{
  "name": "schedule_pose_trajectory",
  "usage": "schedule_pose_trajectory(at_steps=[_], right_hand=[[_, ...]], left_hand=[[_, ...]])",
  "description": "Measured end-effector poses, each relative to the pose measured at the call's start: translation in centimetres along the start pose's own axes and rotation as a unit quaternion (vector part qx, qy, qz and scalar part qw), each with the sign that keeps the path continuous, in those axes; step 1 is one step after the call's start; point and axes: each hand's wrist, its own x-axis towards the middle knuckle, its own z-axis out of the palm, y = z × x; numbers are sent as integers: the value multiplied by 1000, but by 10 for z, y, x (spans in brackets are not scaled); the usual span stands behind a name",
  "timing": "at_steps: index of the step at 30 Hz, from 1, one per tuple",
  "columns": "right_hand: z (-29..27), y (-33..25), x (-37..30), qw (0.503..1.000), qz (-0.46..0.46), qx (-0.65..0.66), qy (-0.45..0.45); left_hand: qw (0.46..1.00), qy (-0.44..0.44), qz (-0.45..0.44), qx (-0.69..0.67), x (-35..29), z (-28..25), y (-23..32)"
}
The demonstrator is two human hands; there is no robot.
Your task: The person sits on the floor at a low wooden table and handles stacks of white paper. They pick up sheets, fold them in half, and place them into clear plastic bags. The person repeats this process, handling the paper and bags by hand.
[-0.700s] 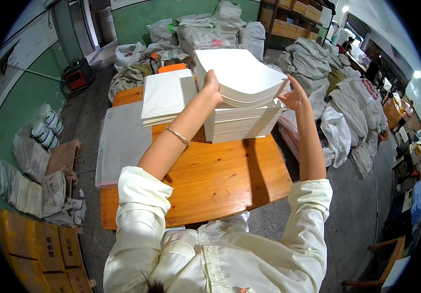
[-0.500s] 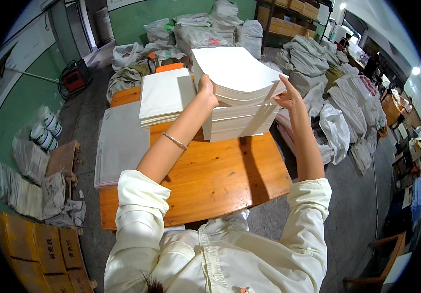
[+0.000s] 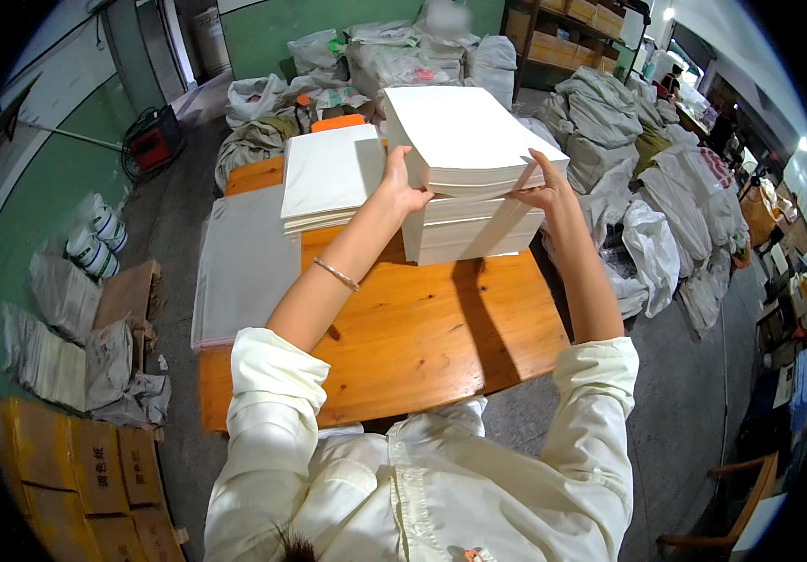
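A tall stack of white paper point(image 3: 467, 245) stands at the far right part of the wooden table point(image 3: 403, 347). Its upper portion, a thick sheaf of white paper point(image 3: 474, 140), is gripped at the two near corners. My left hand point(image 3: 402, 183) holds the left corner, thumb on the near face. My right hand point(image 3: 546, 183) grips the right corner, with the fingers partly hidden. At the near edge a narrow gap shows between sheaf and stack; I cannot tell whether they touch farther back. Left of my left hand lies a lower pile of white sheets point(image 3: 330, 173).
Clear plastic sheets or bags point(image 3: 246, 267) lie on the table's left side. Stuffed white sacks point(image 3: 403, 61) fill the floor behind, and grey sacks point(image 3: 600, 122) crowd the right. Cardboard boxes point(image 3: 95, 468) are stacked at lower left. A wooden chair point(image 3: 740, 506) stands at lower right.
The upper sheaf was bowed and now lies flatter, its near edge more even. Both hands keep their hold at the corners. The whole view has shifted slightly.
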Motion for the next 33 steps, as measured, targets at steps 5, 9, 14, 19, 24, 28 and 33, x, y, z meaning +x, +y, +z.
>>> schedule_pose_trajectory(at_steps=[5, 9, 14, 19, 24, 28, 33], right_hand=[[15, 7, -14, 997, -48, -40, 37], [6, 2, -1, 998, -50, -12, -29], [18, 10, -12, 999, -36, -1, -11], [14, 16, -28, 999, -29, 29, -2], [-3, 42, -73, 995, -94, 23, -30], [-36, 72, -90, 990, -118, 52, -61], [-60, 111, -143, 982, -158, 66, -78]], left_hand=[[991, 39, 16, 131, -11, -29, -10], [991, -42, -76, 103, -27, -52, -30], [970, -157, -160, 90, -40, -58, -36], [966, -189, -161, 77, -37, -65, -25], [968, -192, -145, 68, -33, -83, -14], [961, -189, -103, 172, -21, -87, -7], [953, -152, -44, 260, -7, -92, 1]])
